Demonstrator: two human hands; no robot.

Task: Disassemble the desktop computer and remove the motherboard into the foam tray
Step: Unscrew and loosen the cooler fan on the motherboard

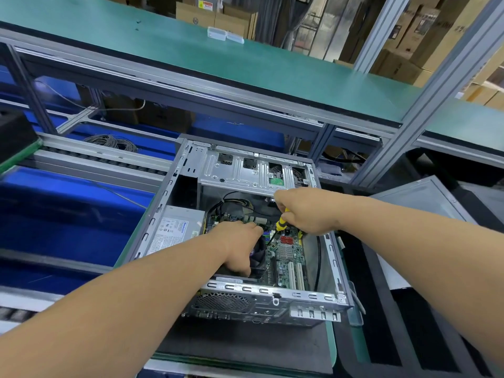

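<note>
Green shelf (245,64) spans above open computer case (169,184).

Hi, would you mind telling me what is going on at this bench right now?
A person is taking apart an open desktop computer case lying on its side. The right hand grips a yellow-handled screwdriver pointed down at the motherboard, which is still inside. The left hand rests on the black CPU fan. The power supply is also still in place.

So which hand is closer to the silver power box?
Left. The left hand rests on the fan, just beside the power box. The right hand, holding the yellow screwdriver, is farther across the case.
</note>
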